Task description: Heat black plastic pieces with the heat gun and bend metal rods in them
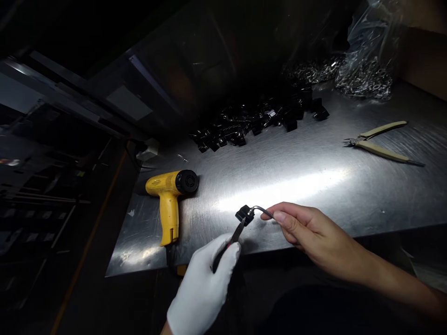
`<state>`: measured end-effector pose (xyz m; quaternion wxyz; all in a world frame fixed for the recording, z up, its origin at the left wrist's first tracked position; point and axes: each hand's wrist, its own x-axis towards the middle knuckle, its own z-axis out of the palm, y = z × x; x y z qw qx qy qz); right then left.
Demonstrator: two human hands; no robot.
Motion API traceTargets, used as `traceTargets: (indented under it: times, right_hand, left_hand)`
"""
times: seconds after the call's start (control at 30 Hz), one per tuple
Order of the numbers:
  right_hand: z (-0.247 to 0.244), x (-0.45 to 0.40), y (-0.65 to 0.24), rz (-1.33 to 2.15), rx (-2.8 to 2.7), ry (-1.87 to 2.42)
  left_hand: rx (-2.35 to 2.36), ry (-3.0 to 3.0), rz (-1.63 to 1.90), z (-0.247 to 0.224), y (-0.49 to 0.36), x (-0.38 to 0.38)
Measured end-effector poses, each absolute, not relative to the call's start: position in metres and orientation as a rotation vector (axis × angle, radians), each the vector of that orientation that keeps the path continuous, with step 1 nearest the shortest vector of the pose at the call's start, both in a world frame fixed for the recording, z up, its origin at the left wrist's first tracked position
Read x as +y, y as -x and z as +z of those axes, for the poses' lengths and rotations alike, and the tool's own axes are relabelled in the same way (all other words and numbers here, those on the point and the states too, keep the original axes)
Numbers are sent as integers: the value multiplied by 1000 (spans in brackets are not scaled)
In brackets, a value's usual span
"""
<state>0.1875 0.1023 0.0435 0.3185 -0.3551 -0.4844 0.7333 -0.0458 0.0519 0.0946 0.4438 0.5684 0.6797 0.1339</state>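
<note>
Apparently for steadiness, gloved left hand point(209, 277) was clamped round a dark plier-like tool point(238, 231), tip against small black block point(244, 214) over steel bench point(300, 158). Bare right hand point(302, 228) pinched a bent metal rod point(261, 210) farther back, presumably keeping its end at the block visible.

I'm looking down at a brushed-metal tabletop point(314, 149), with a broad white glare point(289, 186) across its middle and a smaller bright patch by its near left corner. Behind it I get a dark, dimly reflective surface point(216, 51) carrying a pale rectangle point(129, 102), too dark for me to call wall or panel. Off left, an orange-yellow line point(81, 260) runs past shadowy, rack-like shapes point(38, 223).
</note>
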Motion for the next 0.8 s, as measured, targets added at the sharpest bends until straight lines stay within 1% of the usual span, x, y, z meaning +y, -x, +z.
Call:
traceTargets:
  times: [0.27, 0.5, 0.6, 0.8]
  right_hand:
    - [40, 91, -183, 1979, -1310, 1032]
    - [40, 70, -180, 2014, -1474, 1115]
    - [37, 62, -173, 2023, -1423, 1162]
    - [29, 46, -155, 1880, -1306, 1212]
  left_hand:
    - [1713, -1178, 437, 77, 37, 29]
    - [1626, -1035, 524, 43, 32, -1]
    - [1614, -1026, 560, 30, 28, -5]
    - [1562, -1007, 656, 18, 25, -4]
